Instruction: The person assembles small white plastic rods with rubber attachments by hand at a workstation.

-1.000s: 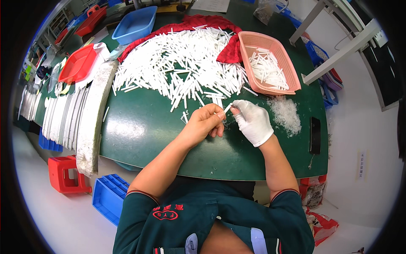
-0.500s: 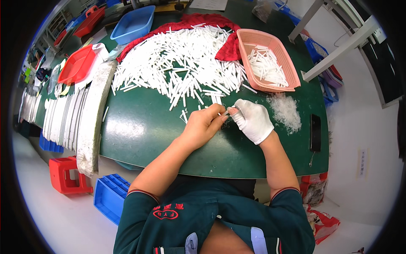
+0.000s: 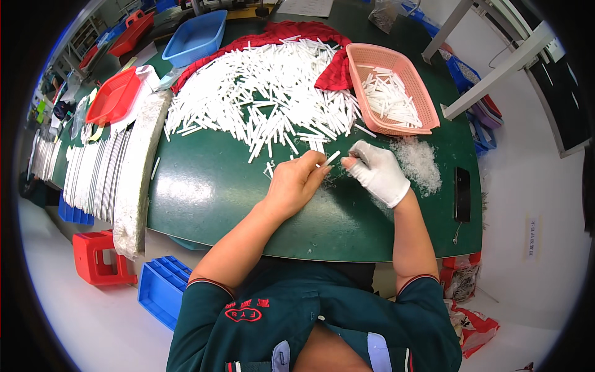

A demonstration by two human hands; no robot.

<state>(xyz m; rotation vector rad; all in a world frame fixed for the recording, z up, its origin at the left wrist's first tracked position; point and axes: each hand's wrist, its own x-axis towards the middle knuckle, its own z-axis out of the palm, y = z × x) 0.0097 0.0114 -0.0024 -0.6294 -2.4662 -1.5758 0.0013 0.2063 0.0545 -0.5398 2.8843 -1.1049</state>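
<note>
The person's green shirt [image 3: 421,322] fills the near edge, with a blue crate [image 3: 164,288] and a red stool [image 3: 102,257] on the floor to the left. Both forearms reach over the near edge of the green table [image 3: 229,192]. The bare left hand [image 3: 296,183] pinches 1 white stick [image 3: 333,159] between thumb and forefinger; the stick slants up and to the right, its free end pointing past the fingertips. The right hand [image 3: 375,173], in a white glove that leaves the thumb tip bare, is just beside that stick without touching it. Its fingers are bent, and I cannot tell whether they grip anything small. Right of the glove are a black oblong object [image 3: 462,195] and a heap of clear scraps [image 3: 421,164].

Beyond the hands, a wide pile of white sticks [image 3: 273,80] spreads over the table, partly on a red cloth [image 3: 334,74]. To its right, a pink basket [image 3: 423,93] contains more sticks. On the left are a pale block [image 3: 139,180], a row of thin white panels [image 3: 96,177] and a red tray [image 3: 114,96]. Farther back, a light blue tray [image 3: 195,40] stands behind the cloth, and a paper sheet [image 3: 305,6] lies near the top edge.
</note>
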